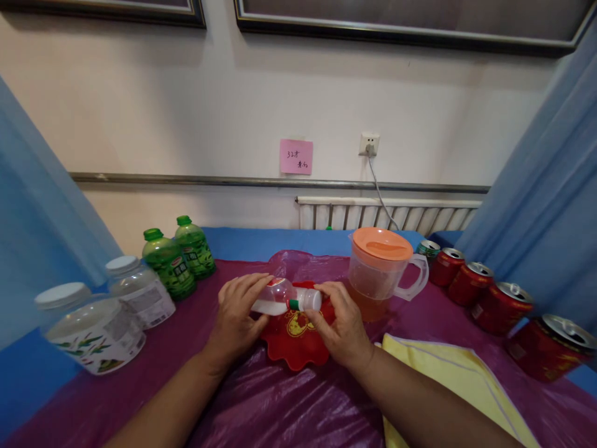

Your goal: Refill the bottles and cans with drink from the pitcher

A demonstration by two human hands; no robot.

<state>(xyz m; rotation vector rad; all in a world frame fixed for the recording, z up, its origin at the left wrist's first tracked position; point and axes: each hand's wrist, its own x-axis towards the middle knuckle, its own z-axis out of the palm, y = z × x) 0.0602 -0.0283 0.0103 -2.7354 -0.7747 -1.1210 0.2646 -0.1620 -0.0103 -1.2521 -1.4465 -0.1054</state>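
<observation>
Both hands have hold of a clear plastic bottle [278, 294] lying on its side above a red scalloped tray [298, 358]. My left hand [239, 311] is wrapped round the bottle's body, which has a whitish filling in its lower side. A white cap [311, 300] closes the right end, with a green band just behind it. The thumb and fingers of my right hand [342, 320] grip this cap. Gold printing shows on the tray beneath. Just right of my right hand stands a clear pitcher [368, 274] with an orange lid and amber liquid inside.
Two green bottles [170, 264] and two white-capped jars [96, 330] line the left side. Several drink cans [501, 308] stand along the right. A yellow cloth [459, 379] lies on the purple plastic cover [261, 398]. Behind are a radiator [420, 214] and a plugged-in cord [380, 190].
</observation>
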